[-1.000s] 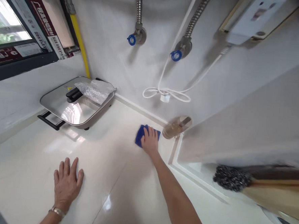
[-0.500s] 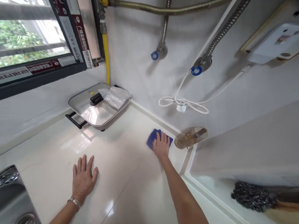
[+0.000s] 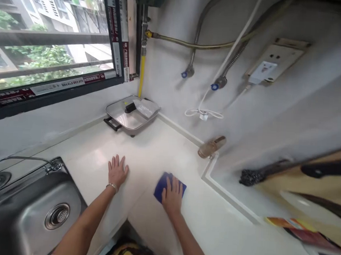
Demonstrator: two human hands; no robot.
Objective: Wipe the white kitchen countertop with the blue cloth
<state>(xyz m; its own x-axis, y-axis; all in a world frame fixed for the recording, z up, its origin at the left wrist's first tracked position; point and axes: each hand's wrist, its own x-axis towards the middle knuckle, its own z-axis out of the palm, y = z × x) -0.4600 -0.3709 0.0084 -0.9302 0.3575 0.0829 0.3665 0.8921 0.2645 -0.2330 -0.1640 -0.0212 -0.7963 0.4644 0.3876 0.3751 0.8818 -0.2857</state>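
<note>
We have the blue cloth [image 3: 160, 188] flat on the white counter [image 3: 223, 215], under the right hand [image 3: 172, 198], well apart from the lidded pan [image 3: 122, 115]. Right fingers lie across it, slightly apart, palm down; likely downward pressure holds it, though we can't tell if any fingertip pinches an edge. Left hand [image 3: 117, 174] rests on the counter between sink [image 3: 31, 226] and cloth, fingers spread, gripping nothing; we read that as bracing for a forward lean. Pan sits tucked in the corner, plastic wrap [image 3: 148, 108] on its lid, presumably out of the arms' way. White cord [image 3: 210, 113] is looped against the wall, probably to take up slack.
</note>
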